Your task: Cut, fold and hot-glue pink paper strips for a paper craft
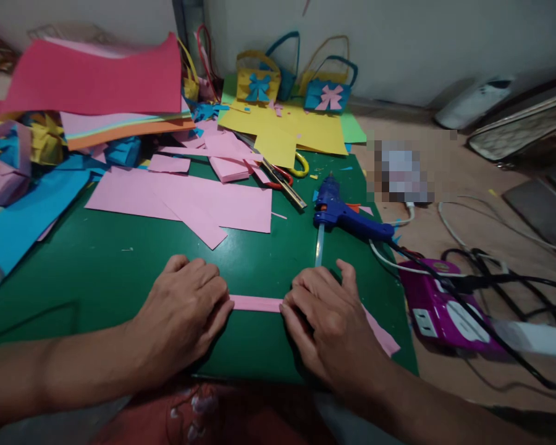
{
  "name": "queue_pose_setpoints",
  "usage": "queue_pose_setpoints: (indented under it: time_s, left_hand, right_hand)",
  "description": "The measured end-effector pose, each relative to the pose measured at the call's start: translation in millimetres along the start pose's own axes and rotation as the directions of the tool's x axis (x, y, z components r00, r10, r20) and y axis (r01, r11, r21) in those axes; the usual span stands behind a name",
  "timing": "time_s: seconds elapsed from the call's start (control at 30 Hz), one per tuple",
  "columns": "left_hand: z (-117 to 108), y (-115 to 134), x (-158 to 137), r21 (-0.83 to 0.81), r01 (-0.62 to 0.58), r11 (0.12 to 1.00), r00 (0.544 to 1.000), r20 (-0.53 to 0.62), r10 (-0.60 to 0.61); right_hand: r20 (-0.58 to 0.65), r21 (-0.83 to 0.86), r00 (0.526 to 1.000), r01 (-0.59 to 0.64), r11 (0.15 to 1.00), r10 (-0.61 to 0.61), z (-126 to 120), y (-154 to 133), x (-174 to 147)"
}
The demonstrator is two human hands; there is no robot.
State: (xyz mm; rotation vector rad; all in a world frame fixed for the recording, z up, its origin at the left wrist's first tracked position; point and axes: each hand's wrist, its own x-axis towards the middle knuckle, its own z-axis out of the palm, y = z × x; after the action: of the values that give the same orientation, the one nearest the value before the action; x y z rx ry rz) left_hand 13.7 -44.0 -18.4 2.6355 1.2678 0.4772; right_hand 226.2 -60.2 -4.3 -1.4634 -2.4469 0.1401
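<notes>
A narrow pink paper strip [256, 303] lies across the green board near its front edge. My left hand [185, 306] is closed on the strip's left end, fingers curled and thumb pressed against it. Its right part is pinched under my right hand [327, 312], where the little finger sticks up. Beyond that hand a wider pink piece of paper [382, 334] shows; whether it belongs to the strip is hidden. A blue glue gun [352, 219] lies just beyond my right hand, its clear glue stick pointing toward me. Larger pink paper pieces [204, 201] lie farther back.
At the back stand small paper bags with bows [259, 84]. Scissors [300, 165] and a cutter knife [285, 183] lie among pink scraps. Stacked coloured sheets [97, 77] fill the back left. To the right are a purple power strip [445, 309] and tangled cables.
</notes>
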Motion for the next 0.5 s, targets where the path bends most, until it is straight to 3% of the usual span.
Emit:
queue_pose_setpoints:
  time_s: [0.5]
  left_hand:
    - [-0.6,-1.0,1.2,0.000,-0.008,1.000,1.000,-0.007,0.008]
  right_hand:
    - [-0.002,0.051,1.000,-0.013,0.999,0.013,0.4,0.2,1.0]
